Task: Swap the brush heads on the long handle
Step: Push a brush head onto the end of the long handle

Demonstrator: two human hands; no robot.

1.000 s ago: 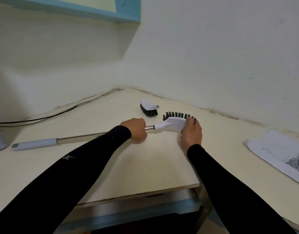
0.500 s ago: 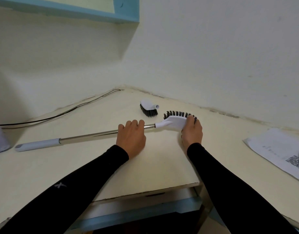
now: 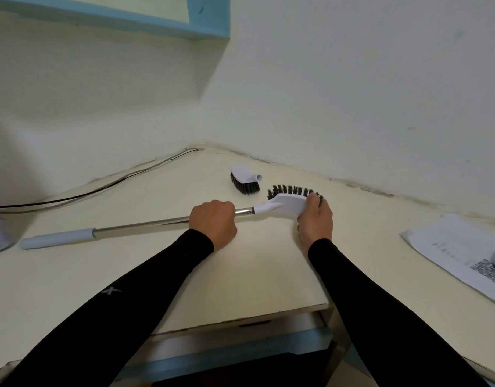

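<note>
From the head camera, I am seeing that my left hand [image 3: 213, 223] has gone from lying flat on the long handle [image 3: 141, 227] a moment ago to closing tight around it, near the metal end. That means I am getting ready to twist or pull. My right hand [image 3: 315, 220] is still gripping the big brush head [image 3: 284, 203], with its fingers [image 3: 313, 198] curling over the far end. The small brush head [image 3: 245, 180] is waiting on the table [image 3: 254, 269], just behind.

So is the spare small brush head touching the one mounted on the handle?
Apart. The head view shows a strip of bare table between the small brush head and the mounted brush head.
</note>
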